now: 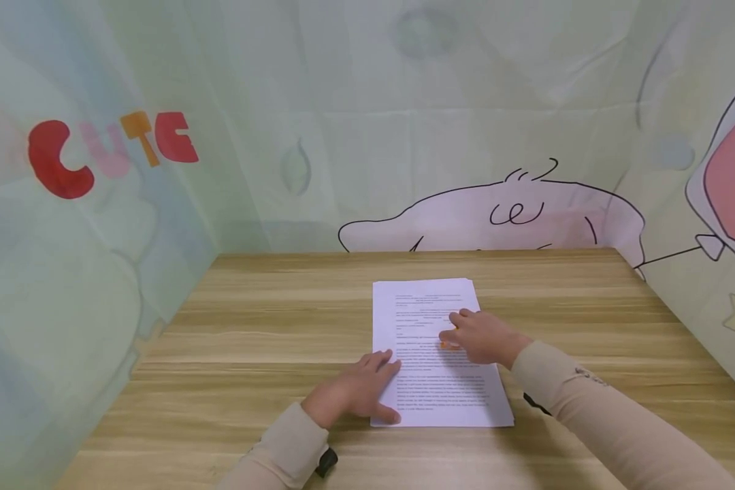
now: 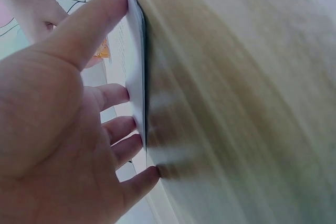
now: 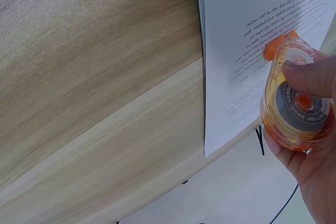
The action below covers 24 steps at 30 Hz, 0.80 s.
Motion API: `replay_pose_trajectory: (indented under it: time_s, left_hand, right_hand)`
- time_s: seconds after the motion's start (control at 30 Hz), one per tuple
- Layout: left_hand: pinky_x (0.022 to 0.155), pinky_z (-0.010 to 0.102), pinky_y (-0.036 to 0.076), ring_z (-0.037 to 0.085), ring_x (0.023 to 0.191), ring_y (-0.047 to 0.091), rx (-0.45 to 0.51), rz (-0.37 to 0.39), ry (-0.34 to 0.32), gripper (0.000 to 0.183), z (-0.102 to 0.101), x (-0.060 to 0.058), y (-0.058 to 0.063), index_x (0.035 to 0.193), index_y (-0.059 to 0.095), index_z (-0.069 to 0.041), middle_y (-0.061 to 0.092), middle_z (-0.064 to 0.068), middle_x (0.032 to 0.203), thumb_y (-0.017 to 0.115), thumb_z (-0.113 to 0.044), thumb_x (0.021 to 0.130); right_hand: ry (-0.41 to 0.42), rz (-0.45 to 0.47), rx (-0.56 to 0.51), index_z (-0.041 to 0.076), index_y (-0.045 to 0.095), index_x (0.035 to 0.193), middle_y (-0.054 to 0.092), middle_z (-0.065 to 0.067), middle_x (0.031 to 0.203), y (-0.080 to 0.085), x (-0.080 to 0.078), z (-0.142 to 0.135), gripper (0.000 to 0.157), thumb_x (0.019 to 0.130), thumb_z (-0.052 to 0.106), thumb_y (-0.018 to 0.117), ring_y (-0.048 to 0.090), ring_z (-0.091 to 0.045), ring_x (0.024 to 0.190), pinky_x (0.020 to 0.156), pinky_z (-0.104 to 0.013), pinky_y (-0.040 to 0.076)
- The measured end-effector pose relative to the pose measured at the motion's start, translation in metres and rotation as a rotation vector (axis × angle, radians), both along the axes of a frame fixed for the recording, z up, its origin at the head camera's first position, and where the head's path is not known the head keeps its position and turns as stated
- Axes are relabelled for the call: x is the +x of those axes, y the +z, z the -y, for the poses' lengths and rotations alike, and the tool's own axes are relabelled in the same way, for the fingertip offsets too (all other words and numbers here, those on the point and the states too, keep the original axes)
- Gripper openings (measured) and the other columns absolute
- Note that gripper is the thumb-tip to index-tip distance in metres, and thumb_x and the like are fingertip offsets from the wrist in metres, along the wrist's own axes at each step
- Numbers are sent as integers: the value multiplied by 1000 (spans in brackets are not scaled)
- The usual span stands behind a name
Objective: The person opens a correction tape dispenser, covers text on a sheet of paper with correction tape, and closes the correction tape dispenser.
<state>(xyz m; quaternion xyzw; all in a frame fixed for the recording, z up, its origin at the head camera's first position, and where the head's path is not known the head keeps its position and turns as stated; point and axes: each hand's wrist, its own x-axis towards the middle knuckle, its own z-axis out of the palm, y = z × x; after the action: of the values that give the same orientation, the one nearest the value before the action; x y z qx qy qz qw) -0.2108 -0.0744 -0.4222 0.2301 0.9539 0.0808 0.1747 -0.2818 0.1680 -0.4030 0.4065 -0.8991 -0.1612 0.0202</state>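
Note:
A stack of printed paper (image 1: pixel 441 405) lies on the wooden table, its top sheet covered in lines of text. My left hand (image 1: pixel 361 386) rests along the stack's left edge with the fingers spread; in the left wrist view its thumb and fingertips touch the sheets. Over the right half of the page, my right hand (image 1: pixel 482 337) grips a correction tape (image 3: pixel 296 106). It has a clear orange case with a dark round label, and its orange tip (image 3: pixel 275 46) is at the printed lines. From the head view, the hand hides most of the correction tape.
The wooden table (image 1: pixel 269 327) extends around the stack on all sides. Behind it and at both sides hang pale printed cloth walls (image 1: pixel 269 136) with cartoon drawings and coloured letters.

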Motion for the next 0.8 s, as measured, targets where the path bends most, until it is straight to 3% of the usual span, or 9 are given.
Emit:
replay_pose_trajectory:
  time_s: [0.37, 0.8]
  left_hand:
    - [111, 45, 26, 28, 139, 22, 4, -4, -7, 88, 0, 0, 0, 144, 30, -14, 22, 10, 152, 68, -52, 75]
    - [111, 47, 25, 29, 139, 22, 9, -1, -7, 89, 1, -2, -4, 145, 29, -15, 20, 9, 153, 67, -53, 75]
  right_hand:
    - [24, -7, -51, 20, 60, 105, 50, -5, 86, -2, -1, -15, 28, 82, 4, 61, 45, -19, 73, 59, -29, 43]
    - [-38, 6, -31, 23, 60, 108, 50, -4, 87, -4, 0, -36, 34, 80, 4, 64, 45, -18, 72, 60, -28, 42]
